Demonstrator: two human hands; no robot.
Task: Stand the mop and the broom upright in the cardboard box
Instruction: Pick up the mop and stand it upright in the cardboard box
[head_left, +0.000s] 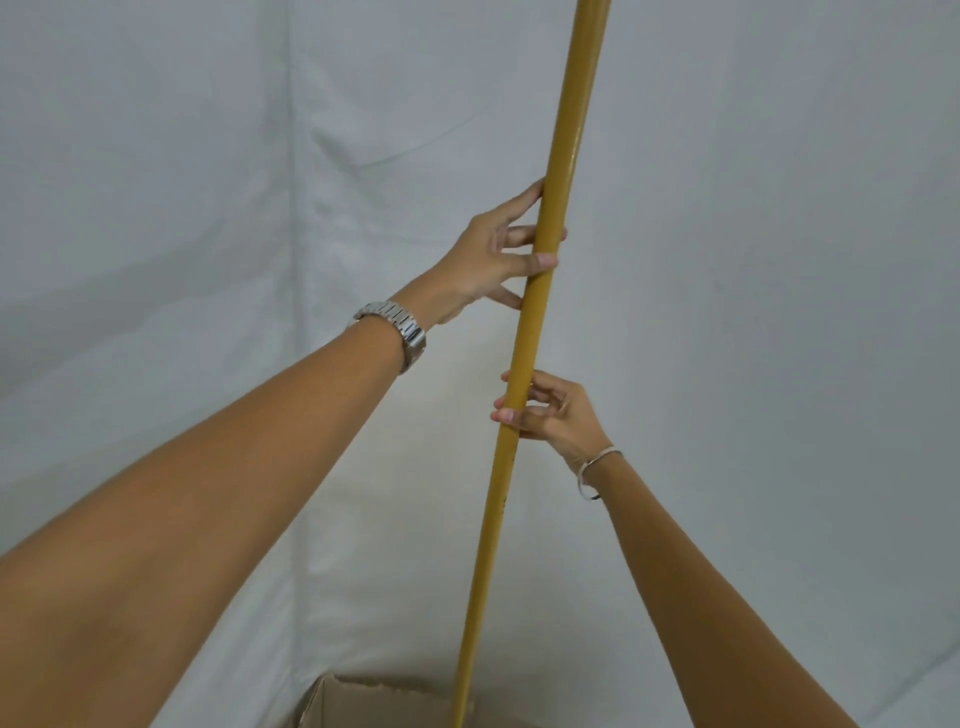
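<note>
A long yellow pole (563, 171) runs nearly upright from the top edge down into the cardboard box (337, 701) at the bottom. Its lower end is hidden inside the box, so I cannot tell whether it belongs to the mop or the broom. My left hand (498, 254), with a metal watch on the wrist, grips the pole about halfway up, fingers wrapped round it. My right hand (545, 410), wearing a thin bracelet, holds the same pole lower down with its fingertips. No second tool is in view.
A white wrinkled cloth backdrop (208, 208) fills the whole background behind the pole and the box. Only the far rim and an open flap of the box show at the bottom edge.
</note>
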